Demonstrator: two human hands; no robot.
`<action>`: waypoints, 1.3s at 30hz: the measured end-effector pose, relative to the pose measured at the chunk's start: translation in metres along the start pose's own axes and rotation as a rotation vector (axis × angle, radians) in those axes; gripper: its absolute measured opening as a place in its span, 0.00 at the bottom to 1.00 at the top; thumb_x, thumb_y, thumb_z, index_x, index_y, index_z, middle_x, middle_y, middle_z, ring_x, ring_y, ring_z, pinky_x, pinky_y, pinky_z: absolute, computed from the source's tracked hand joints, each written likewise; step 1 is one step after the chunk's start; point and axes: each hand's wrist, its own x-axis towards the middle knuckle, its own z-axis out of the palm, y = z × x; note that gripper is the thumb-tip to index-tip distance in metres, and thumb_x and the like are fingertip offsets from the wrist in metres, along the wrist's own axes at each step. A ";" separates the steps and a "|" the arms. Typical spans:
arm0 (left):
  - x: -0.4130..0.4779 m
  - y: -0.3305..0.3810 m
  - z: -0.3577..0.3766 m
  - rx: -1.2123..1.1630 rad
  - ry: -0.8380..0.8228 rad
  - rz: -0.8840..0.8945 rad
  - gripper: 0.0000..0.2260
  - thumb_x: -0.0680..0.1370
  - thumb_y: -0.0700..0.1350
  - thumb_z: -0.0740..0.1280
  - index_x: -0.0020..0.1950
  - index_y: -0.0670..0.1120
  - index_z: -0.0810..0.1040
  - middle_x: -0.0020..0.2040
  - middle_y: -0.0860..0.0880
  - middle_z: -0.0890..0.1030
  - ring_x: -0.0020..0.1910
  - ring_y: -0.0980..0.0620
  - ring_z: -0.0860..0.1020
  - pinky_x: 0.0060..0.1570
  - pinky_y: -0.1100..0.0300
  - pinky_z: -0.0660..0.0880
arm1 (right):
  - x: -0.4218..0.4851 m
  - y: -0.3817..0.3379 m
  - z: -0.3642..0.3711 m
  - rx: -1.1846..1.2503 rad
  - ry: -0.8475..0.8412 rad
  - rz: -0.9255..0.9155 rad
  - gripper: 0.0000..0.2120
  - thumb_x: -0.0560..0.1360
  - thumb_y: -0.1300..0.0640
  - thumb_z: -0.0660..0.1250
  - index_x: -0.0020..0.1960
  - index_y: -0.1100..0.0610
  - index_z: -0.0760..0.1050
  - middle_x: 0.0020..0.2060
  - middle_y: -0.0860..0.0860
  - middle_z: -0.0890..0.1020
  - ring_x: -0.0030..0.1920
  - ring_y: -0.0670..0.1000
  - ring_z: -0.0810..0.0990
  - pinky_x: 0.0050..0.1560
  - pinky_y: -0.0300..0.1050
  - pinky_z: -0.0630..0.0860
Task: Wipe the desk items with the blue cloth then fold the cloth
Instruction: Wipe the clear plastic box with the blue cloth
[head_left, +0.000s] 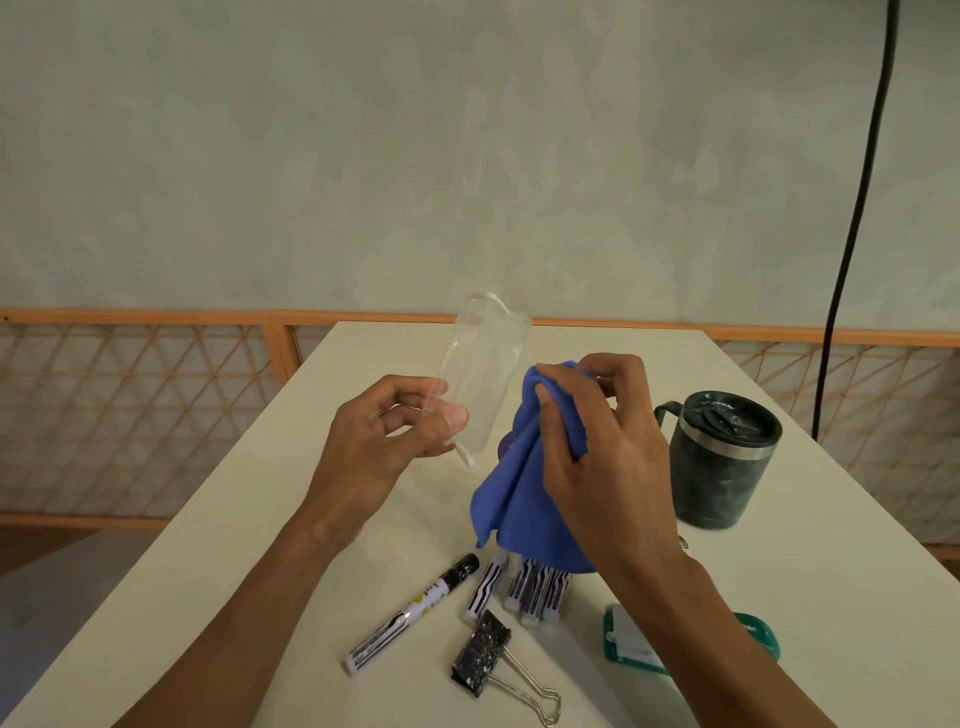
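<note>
Blue cloth (519, 499) gripped by curled right hand (608, 457) fingers, clear case (483, 364) pinched in left hand (379, 447)

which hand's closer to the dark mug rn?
Right. The right hand, gripping the blue cloth, is just left of the mug; the left hand, pinching the clear case, is farther left.

Single view logged: wide-angle camera on the person's head, facing forward and down along the white table (810, 561) toward the far wall (467, 156). I read it as close range: left hand (384, 441) and right hand (608, 457) fill mid-frame, forearms cut by the bottom edge.
</note>
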 end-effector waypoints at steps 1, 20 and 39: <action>0.001 0.000 0.000 -0.004 0.001 0.006 0.28 0.65 0.60 0.79 0.61 0.46 0.86 0.51 0.49 0.86 0.55 0.40 0.84 0.46 0.57 0.85 | -0.001 0.000 -0.001 0.000 0.006 -0.014 0.16 0.85 0.53 0.63 0.67 0.58 0.80 0.63 0.51 0.72 0.59 0.39 0.70 0.58 0.22 0.66; 0.000 0.004 -0.006 0.002 -0.038 0.017 0.26 0.69 0.61 0.77 0.64 0.52 0.86 0.54 0.45 0.85 0.54 0.46 0.85 0.48 0.59 0.84 | 0.001 -0.016 0.002 0.283 -0.262 -0.225 0.16 0.84 0.62 0.59 0.66 0.58 0.82 0.64 0.48 0.75 0.56 0.46 0.78 0.58 0.36 0.74; 0.000 -0.006 -0.006 0.572 0.226 0.287 0.37 0.64 0.62 0.86 0.70 0.54 0.79 0.60 0.57 0.79 0.55 0.54 0.81 0.53 0.58 0.84 | 0.005 0.000 -0.014 0.120 0.026 -0.075 0.18 0.80 0.64 0.73 0.69 0.56 0.76 0.64 0.46 0.72 0.63 0.32 0.71 0.63 0.27 0.68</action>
